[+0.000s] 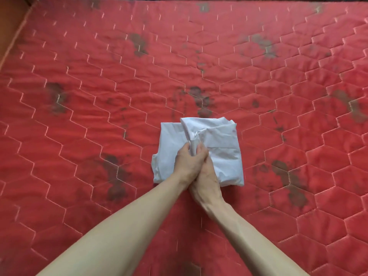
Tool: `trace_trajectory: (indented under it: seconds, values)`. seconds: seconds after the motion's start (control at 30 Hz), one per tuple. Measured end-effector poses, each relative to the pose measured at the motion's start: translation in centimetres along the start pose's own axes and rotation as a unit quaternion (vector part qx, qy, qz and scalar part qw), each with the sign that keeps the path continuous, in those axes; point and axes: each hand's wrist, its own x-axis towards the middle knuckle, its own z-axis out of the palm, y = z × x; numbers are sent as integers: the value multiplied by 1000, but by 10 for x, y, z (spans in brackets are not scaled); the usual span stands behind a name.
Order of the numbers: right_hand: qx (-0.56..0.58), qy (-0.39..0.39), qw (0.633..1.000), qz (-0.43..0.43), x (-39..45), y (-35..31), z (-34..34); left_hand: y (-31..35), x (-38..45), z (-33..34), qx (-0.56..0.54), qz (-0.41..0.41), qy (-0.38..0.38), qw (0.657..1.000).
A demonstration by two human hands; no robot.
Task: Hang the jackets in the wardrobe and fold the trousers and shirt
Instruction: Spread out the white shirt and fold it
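On the red quilted mattress (99,96), both hands' fingers (186,149) grip the folded white shirt (219,136).

Lighting: bright, even, diffuse; source direction can't be told. Shadows: soft, faint, only beside the forearms. Glare: mild sheen on quilted mattress (258,86) stitching. Focus: centre fairly sharp; motion blur smears far edge and corners. Distortion: wide-angle bowing at frame edges.
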Motion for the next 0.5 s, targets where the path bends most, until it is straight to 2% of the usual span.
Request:
trace_trajectory:
  seconds: [0.07, 0.17, 0.23, 0.33, 0.5]
  values:
    - [-21, -40, 998, -41, 3, -1, 11, -6, 5, -14, -6, -15, 35, 999]
    - [-14, -104, 992, -69, 2, -4, 22, -28, 23, -43, 18, -20, 90, 996]
    - [-25, -130, 989, -73, 2, -2, 23, -40, 32, -55, -11, -18, 113, 993]
    - [-99, -81, 987, -100, 1, 4, 21, -52, 42, -67, -33, -19, 133, 990]
    - [-249, 17, 964, -90, 29, 29, -5, -62, 59, -83, 43, -13, 155, 987]
